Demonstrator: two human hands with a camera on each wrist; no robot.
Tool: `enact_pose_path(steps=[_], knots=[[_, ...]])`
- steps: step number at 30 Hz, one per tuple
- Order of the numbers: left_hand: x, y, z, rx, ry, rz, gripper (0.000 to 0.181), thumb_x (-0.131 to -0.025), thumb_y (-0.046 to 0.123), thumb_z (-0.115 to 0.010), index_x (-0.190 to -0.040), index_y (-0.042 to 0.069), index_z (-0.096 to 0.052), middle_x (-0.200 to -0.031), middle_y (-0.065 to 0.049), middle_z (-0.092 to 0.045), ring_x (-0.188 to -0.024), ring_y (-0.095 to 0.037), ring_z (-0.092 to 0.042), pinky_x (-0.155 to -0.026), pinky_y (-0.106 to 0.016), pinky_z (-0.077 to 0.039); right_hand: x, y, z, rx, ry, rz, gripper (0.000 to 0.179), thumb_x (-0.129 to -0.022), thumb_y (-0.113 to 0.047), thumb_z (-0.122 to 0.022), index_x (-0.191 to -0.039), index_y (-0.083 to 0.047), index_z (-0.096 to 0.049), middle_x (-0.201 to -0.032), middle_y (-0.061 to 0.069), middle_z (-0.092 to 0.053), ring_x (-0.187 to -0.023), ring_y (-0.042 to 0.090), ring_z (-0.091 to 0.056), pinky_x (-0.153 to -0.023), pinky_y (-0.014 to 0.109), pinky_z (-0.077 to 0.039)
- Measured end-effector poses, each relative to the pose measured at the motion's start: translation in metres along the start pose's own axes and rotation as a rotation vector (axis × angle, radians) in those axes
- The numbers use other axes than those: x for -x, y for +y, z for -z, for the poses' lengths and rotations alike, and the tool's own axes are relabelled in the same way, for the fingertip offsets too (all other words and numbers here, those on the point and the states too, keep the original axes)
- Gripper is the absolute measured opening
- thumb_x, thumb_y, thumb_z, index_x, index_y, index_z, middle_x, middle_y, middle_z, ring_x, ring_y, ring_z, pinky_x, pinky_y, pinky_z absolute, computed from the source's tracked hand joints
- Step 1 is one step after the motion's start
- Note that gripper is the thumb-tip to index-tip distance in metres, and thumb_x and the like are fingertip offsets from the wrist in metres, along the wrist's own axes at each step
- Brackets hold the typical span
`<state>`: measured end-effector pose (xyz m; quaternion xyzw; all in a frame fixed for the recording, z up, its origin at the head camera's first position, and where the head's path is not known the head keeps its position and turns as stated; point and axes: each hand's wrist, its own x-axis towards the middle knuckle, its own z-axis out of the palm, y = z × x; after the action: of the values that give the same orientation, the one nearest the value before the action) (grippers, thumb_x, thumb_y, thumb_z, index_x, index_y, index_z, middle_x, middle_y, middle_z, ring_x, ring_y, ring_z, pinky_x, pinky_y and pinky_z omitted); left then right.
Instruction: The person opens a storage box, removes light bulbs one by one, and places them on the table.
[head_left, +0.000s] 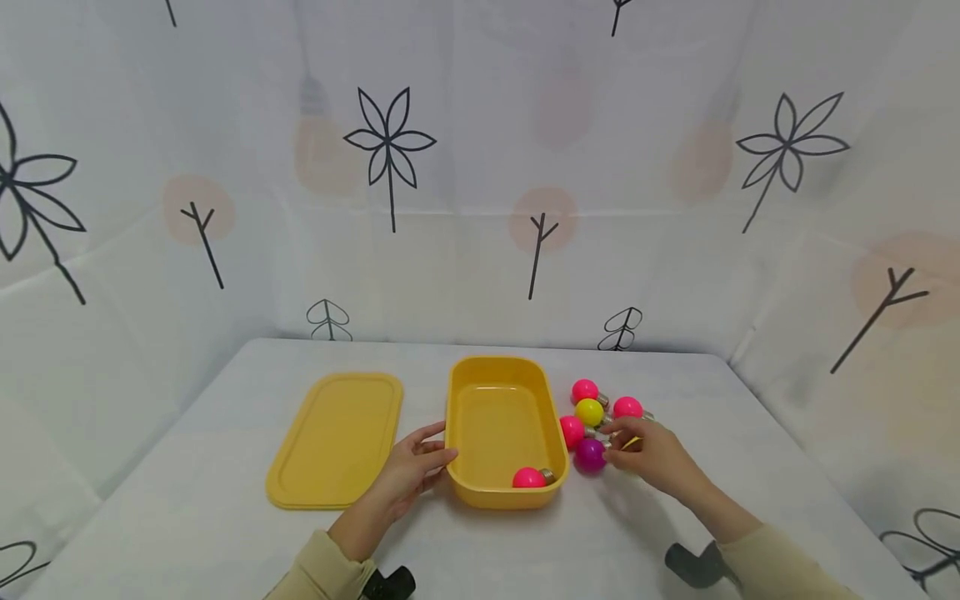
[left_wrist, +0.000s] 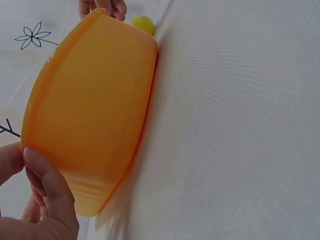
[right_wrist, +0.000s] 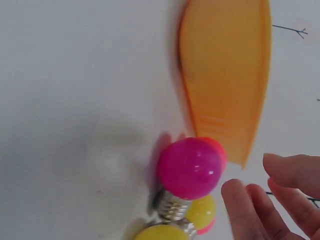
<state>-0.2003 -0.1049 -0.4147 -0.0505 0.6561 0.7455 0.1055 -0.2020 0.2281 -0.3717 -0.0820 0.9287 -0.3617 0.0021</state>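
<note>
My left hand (head_left: 416,462) grips the left rim of a yellow plastic box (head_left: 502,421), thumb on the rim and fingers along its outer wall. Inside the box, near its front, lies a pink light bulb (head_left: 529,477). My right hand (head_left: 648,454) hovers over loose bulbs right of the box, its fingers parted with nothing between them. Closest to those fingertips is a purple light bulb (right_wrist: 190,167) with a silver screw base. A yellow light bulb (right_wrist: 162,233) lies beside it, partly hidden by the right hand in the head view.
Behind the purple bulb are another yellow bulb (head_left: 588,412) and several pink bulbs (head_left: 585,391), close to the box's right wall. A flat yellow lid (head_left: 337,442) lies left of the box on the white table (head_left: 225,467). Patterned white cloth (head_left: 465,267) hangs around the table.
</note>
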Motion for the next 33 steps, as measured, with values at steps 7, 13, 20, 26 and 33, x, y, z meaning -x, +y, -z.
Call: enact_pose_path(steps=[7, 13, 20, 26, 33], knots=[[0.002, 0.001, 0.0, 0.009, -0.003, -0.006, 0.056, -0.085, 0.008, -0.068, -0.136, 0.002, -0.044, -0.101, -0.011, -0.052, -0.08, -0.017, -0.057, -0.075, -0.029, -0.052, -0.009, -0.017, 0.004, -0.005, -0.027, 0.03, 0.031, -0.079, -0.008, -0.072, -0.107, 0.0, -0.063, -0.082, 0.004, -0.057, -0.076, 0.019, -0.057, -0.063, 0.029, -0.055], [0.004, 0.004, -0.001, 0.019, -0.005, -0.012, 0.056, -0.085, 0.006, -0.067, -0.135, 0.0, -0.043, -0.099, -0.01, -0.052, -0.078, -0.017, -0.056, -0.074, -0.03, -0.052, -0.02, -0.027, 0.008, -0.047, -0.086, 0.061, 0.031, -0.08, -0.009, -0.071, -0.109, -0.004, -0.063, -0.086, 0.005, -0.058, -0.079, 0.02, -0.056, -0.066, 0.032, -0.054], [0.004, 0.004, -0.001, 0.015, 0.0, -0.006, 0.057, -0.085, 0.007, -0.068, -0.135, 0.0, -0.043, -0.099, -0.01, -0.052, -0.08, -0.018, -0.056, -0.075, -0.031, -0.052, -0.036, -0.036, 0.008, -0.116, -0.192, 0.068, 0.033, -0.08, -0.006, -0.07, -0.112, -0.006, -0.063, -0.091, 0.007, -0.06, -0.081, 0.02, -0.058, -0.07, 0.037, -0.055], [0.004, 0.004, -0.001, 0.013, -0.004, -0.001, 0.057, -0.085, 0.008, -0.067, -0.136, 0.001, -0.042, -0.1, -0.01, -0.052, -0.08, -0.018, -0.057, -0.076, -0.032, -0.052, -0.048, -0.045, 0.008, -0.114, -0.26, 0.09, 0.03, -0.081, -0.007, -0.07, -0.111, -0.005, -0.062, -0.096, 0.008, -0.06, -0.083, 0.021, -0.06, -0.07, 0.039, -0.055], [0.004, 0.003, -0.001, 0.014, -0.008, -0.004, 0.057, -0.086, 0.007, -0.066, -0.137, 0.001, -0.041, -0.1, -0.01, -0.052, -0.08, -0.018, -0.056, -0.075, -0.031, -0.052, -0.059, -0.058, 0.005, -0.088, -0.345, 0.144, 0.03, -0.082, -0.007, -0.069, -0.111, -0.004, -0.062, -0.102, 0.012, -0.061, -0.093, 0.023, -0.059, -0.076, 0.034, -0.054]])
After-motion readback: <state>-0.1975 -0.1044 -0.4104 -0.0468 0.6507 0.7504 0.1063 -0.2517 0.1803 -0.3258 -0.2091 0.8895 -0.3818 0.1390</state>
